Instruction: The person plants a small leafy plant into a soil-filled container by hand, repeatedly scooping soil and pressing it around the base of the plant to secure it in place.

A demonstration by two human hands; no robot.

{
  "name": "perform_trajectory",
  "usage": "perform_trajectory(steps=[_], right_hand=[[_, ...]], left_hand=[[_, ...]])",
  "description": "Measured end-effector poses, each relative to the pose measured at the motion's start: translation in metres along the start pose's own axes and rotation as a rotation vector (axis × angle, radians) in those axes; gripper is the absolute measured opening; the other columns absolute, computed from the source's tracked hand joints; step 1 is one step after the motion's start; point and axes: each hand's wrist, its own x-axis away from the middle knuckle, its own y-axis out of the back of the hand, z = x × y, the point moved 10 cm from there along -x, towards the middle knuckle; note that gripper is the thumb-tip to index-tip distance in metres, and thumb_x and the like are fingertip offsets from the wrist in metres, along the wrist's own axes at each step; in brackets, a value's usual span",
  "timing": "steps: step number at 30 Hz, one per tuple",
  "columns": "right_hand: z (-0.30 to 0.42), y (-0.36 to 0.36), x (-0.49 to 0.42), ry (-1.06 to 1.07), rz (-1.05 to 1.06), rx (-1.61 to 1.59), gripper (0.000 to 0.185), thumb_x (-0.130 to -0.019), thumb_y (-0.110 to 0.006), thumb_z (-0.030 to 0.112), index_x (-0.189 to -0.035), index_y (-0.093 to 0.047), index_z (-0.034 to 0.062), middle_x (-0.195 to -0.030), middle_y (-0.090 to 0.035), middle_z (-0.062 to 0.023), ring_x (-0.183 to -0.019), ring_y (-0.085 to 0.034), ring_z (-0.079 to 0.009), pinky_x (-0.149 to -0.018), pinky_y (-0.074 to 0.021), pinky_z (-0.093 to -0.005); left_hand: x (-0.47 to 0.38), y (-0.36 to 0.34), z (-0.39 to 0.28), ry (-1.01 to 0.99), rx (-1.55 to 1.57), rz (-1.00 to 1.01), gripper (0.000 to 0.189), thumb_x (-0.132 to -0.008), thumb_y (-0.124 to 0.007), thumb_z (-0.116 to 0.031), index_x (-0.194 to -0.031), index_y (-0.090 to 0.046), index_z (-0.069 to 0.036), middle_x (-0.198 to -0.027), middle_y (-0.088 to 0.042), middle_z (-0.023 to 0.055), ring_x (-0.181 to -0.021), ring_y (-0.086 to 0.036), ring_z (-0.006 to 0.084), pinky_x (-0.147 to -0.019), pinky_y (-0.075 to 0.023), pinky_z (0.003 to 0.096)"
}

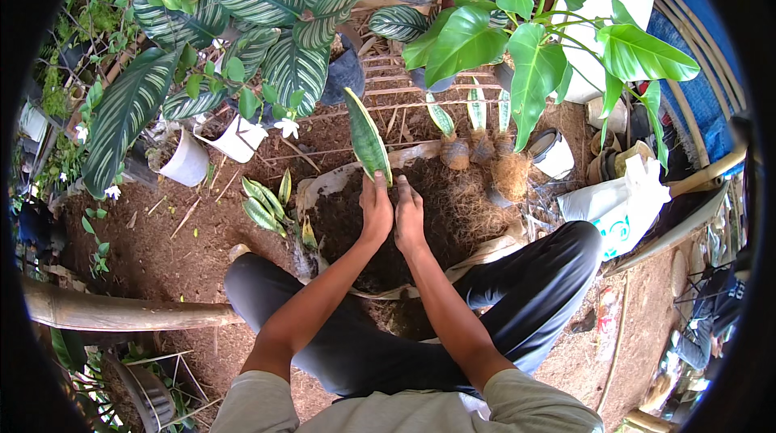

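Note:
A variegated snake plant leaf rises upright at my fingertips. My left hand holds its lower end, with the fingers over the leaf base. Close beside it, my right hand is turned palm inward, its fingertips near the same base; whether it grips anything is hidden. Both hands are above dark soil on an opened pale sack. Brown coconut fibre lies loose on the soil's right side. Beyond it stand snake plant cuttings with fibre-wrapped bases, next to a fibre bundle.
Small snake plants sit left of the sack. White pots and striped-leaf plants stand farther left. At right are a white pot, a plastic bag and a broad-leaved plant. A bamboo pole reaches my left knee.

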Motion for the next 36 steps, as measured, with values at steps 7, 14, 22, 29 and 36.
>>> perform_trajectory(steps=[7,14,22,29,36], right_hand=[[-0.011,0.005,0.000,-0.106,-0.010,0.074,0.044,-0.100,-0.043,0.022,-0.131,-0.049,-0.0079,-0.128,-0.053,-0.0192,-0.115,-0.054,-0.0258,-0.098,-0.0421,-0.0366],[-0.007,0.022,-0.003,-0.140,-0.242,-0.181,0.044,-0.100,-0.043,0.024,-0.133,-0.047,-0.0048,-0.106,-0.059,-0.0086,-0.094,-0.056,-0.0172,-0.084,-0.0453,-0.0303],[0.051,-0.002,0.016,0.499,-0.114,0.288,0.043,-0.105,-0.031,0.029,-0.124,-0.049,-0.0052,-0.114,-0.056,-0.0184,-0.104,-0.055,-0.0258,-0.088,-0.0440,-0.0363],[0.045,-0.026,0.012,0.504,0.030,0.859,0.074,-0.098,-0.003,0.058,-0.152,-0.021,0.0119,-0.158,-0.010,-0.0135,-0.146,-0.002,-0.0377,-0.112,0.0017,-0.0608],[0.034,-0.026,0.004,0.235,0.213,0.893,0.082,-0.096,-0.014,0.064,-0.152,-0.011,0.0046,-0.157,-0.010,-0.0197,-0.146,-0.007,-0.0354,-0.117,-0.0050,-0.0472]], left_hand=[[0.003,0.009,-0.003,-0.143,-0.447,-0.142,0.054,-0.104,-0.017,-0.040,-0.139,-0.037,-0.004,-0.137,-0.043,0.0200,-0.127,-0.040,0.0375,-0.107,-0.0207,0.0525],[-0.003,-0.003,-0.023,-0.027,-0.283,-0.036,0.055,-0.103,-0.026,-0.043,-0.131,-0.044,0.000,-0.125,-0.050,0.0246,-0.114,-0.050,0.0438,-0.093,-0.0414,0.0480],[0.010,-0.028,-0.025,0.198,0.161,0.243,0.064,-0.099,-0.038,-0.053,-0.133,-0.045,0.001,-0.131,-0.049,0.0148,-0.121,-0.046,0.0239,-0.101,-0.0362,0.0361],[0.004,-0.012,-0.017,0.237,0.272,0.134,0.052,-0.093,-0.063,-0.040,-0.120,-0.057,0.004,-0.102,-0.065,0.0095,-0.088,-0.059,0.0137,-0.079,-0.0481,0.0294],[-0.009,-0.007,-0.001,0.172,0.246,0.146,0.050,-0.094,-0.062,-0.037,-0.118,-0.057,0.007,-0.096,-0.065,0.0100,-0.082,-0.058,0.0115,-0.075,-0.0480,0.0291]])
